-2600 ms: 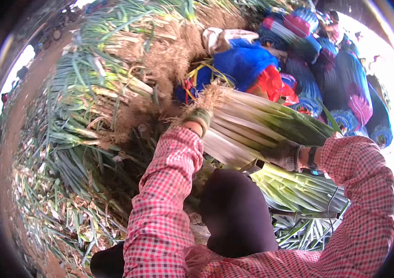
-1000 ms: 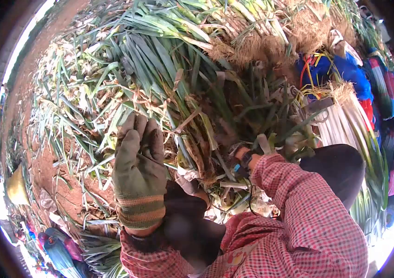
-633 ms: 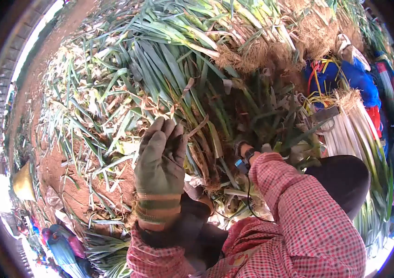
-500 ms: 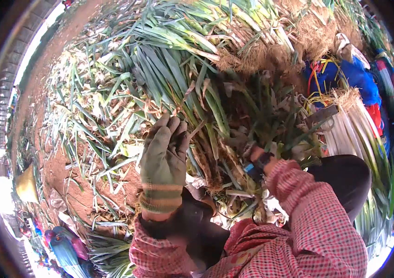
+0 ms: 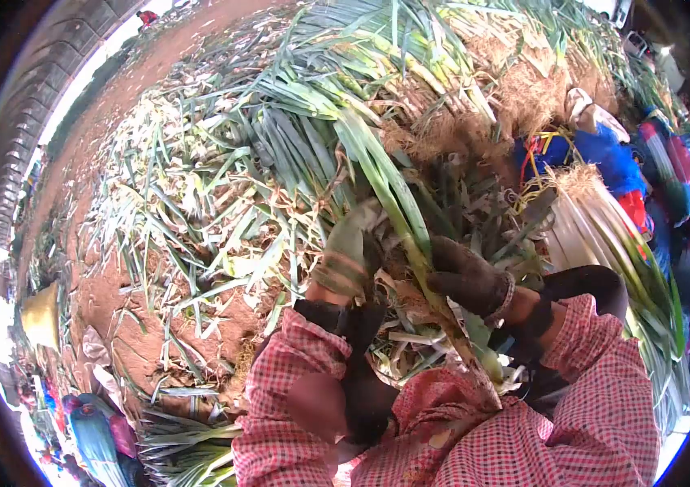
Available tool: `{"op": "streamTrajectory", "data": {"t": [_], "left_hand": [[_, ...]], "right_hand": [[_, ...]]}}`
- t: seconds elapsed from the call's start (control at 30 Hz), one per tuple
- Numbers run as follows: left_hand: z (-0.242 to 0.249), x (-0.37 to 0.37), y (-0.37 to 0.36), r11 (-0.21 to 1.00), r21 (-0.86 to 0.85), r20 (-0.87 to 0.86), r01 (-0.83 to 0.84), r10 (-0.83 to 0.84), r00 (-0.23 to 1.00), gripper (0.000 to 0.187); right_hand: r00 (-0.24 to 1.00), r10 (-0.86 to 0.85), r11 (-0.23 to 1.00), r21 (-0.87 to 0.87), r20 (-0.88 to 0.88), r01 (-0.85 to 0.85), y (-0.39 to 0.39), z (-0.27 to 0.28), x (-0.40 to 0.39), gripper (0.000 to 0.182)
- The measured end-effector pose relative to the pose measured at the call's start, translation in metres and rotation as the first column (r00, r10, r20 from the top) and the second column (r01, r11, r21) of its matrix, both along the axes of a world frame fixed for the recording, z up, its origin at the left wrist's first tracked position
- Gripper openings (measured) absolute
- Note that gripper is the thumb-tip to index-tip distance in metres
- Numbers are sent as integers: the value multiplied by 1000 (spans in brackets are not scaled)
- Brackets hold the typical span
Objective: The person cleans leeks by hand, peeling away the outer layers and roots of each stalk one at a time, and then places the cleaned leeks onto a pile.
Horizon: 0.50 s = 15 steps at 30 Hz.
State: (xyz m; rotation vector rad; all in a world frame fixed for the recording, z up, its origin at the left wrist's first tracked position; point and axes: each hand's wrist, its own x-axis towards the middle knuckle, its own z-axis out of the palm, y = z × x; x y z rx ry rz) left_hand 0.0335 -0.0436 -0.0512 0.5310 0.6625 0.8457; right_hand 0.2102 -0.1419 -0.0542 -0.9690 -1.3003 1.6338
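Observation:
A long leek (image 5: pixel 397 211) runs slantwise in front of me, its green leaves toward the pile and its browned lower end near my lap. The gloved fingers of my right hand (image 5: pixel 475 280) are closed round its stalk. Just left of the stalk is my left hand (image 5: pixel 351 247), in a greenish glove; its fingers are partly hidden and dark, so whether they grip the leek does not show. Behind both hands lies a heap of dark green leek leaves (image 5: pixel 284 150).
Untrimmed leeks with bushy roots (image 5: pixel 523 97) lie at the back. Trimmed white leeks (image 5: pixel 584 223) are bundled at my right, beside blue plastic material (image 5: pixel 612 154). Leaf scraps (image 5: pixel 191 195) cover the ground at left, and a yellow object (image 5: pixel 40 316) stands farther left.
My right hand has come up from low among the leaves, now with a leek in its grip. My raised left hand has moved right and down to beside the stalk.

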Motion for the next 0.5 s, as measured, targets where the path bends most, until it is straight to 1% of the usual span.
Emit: {"op": "streamTrajectory", "data": {"t": [0.03,0.07,0.1,0.17,0.2,0.23,0.3,0.33,0.37,0.4,0.43,0.47,0.5], "left_hand": [[8,3,3,995,99,91,13,-22,996,35],[17,6,6,981,192,185,17,-53,981,37],[24,3,7,979,205,188,21,-60,980,37],[38,-2,6,981,192,222,-5,-38,974,38],[54,-2,-1,978,186,211,-97,57,976,26],[55,-5,0,976,193,212,-105,63,975,26],[54,-13,9,972,160,247,-173,131,960,28],[59,-19,10,959,270,269,-88,13,963,28],[55,-17,16,970,192,344,-151,77,936,26],[59,-21,14,958,231,312,-173,96,945,26],[64,-28,12,944,269,281,-193,115,953,27],[65,-36,16,937,297,373,-184,64,926,33],[73,-40,12,886,353,242,-300,224,944,45]], "right_hand": [[984,-32,996,82,173,18,0,16,-2,46],[983,-79,990,132,165,57,-1,34,-11,40],[982,-86,987,145,167,62,-1,37,-12,40],[917,-128,971,234,377,39,1,40,-15,34],[893,-148,977,204,425,64,-3,53,-20,29],[894,-144,976,211,425,57,-6,56,-23,29],[850,-247,945,308,466,106,-9,59,-28,25],[851,-244,945,310,465,102,-11,54,-29,25],[845,-324,914,370,425,165,-11,43,-27,21],[833,-401,876,424,382,228,-11,31,-22,20],[833,-399,877,424,384,225,-10,17,-8,20],[877,-399,915,176,268,363,-6,2,11,20],[892,-427,892,-97,148,442,-1,2,17,24]]}}
